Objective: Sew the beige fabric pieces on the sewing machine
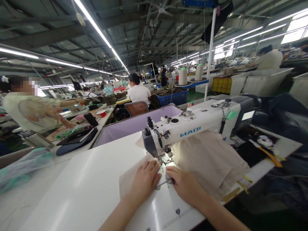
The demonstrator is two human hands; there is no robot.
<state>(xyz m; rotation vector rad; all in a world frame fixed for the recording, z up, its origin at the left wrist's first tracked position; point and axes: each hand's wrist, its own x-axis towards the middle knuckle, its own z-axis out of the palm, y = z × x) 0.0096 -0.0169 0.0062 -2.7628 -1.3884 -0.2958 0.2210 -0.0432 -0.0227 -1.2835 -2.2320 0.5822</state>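
Note:
A white sewing machine (192, 123) marked MAQI stands on a white table, its needle area lit. Beige cloth (207, 160) lies under its arm and spreads to the right, with a smaller part left of the needle. My left hand (147, 175) rests on the beige cloth just left of the presser foot, palm down, fingers spread a little. Close to the front right of the foot is my right hand (181, 183), with fingers curled and thumb tucked under at the plate edge; whatever its fingertips pinch is too small to make out.
The white tabletop (79, 173) extends left. A lilac-walled bin (125, 126) is behind it. Thread cones (183, 77) stand on a blue holder at a pole. People work at the left and behind. An orange strip (270, 157) lies at right.

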